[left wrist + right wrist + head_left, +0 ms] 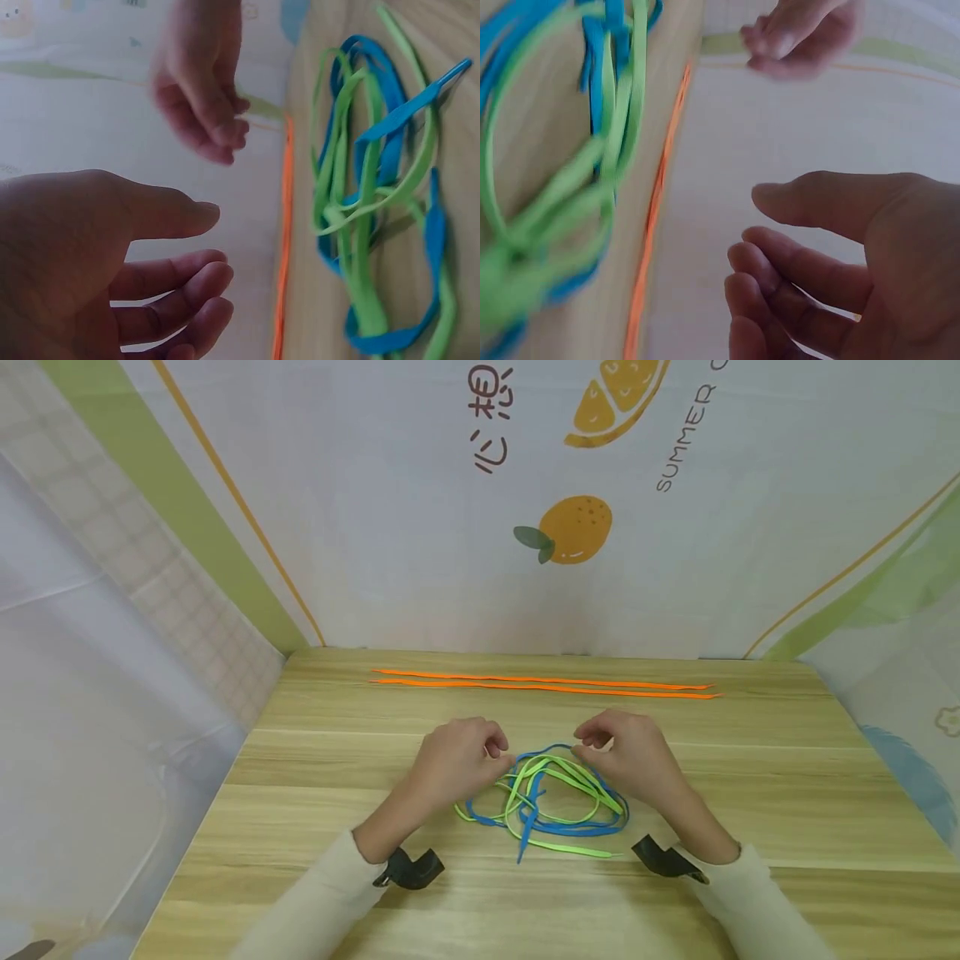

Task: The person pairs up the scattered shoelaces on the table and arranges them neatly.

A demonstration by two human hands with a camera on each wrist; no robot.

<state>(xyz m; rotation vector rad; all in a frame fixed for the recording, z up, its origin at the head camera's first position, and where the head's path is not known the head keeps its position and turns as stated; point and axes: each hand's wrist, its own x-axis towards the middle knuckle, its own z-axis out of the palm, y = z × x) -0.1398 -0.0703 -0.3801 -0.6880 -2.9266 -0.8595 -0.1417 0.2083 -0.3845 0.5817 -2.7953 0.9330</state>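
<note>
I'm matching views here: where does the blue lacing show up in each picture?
Head: blue lacing, below and right of centre, tangled with green lacing.
Left wrist: right side.
Right wrist: left side, partly blurred.
Shared landmark: orange laces, above the tangle in head, left of it in left wrist, right in right wrist.

- Wears a long left sleeve (315,897), cream, plain, lightly creased, ending at the wrist in a clean, straight edge.
- Wears a matching right sleeve (761,897), just as pale and unpatterned, also reaching down to the wrist.
- Carries a left camera (422,870) at the sleeve's end, black, bent like an elbow, with a blunt, flared tip.
- Carries a right camera (660,858) at the other sleeve's end, black too, broad at the tip, narrowing toward the fabric.
- Shows a bare left hand (463,764) and a bare right hand (633,756).
</note>
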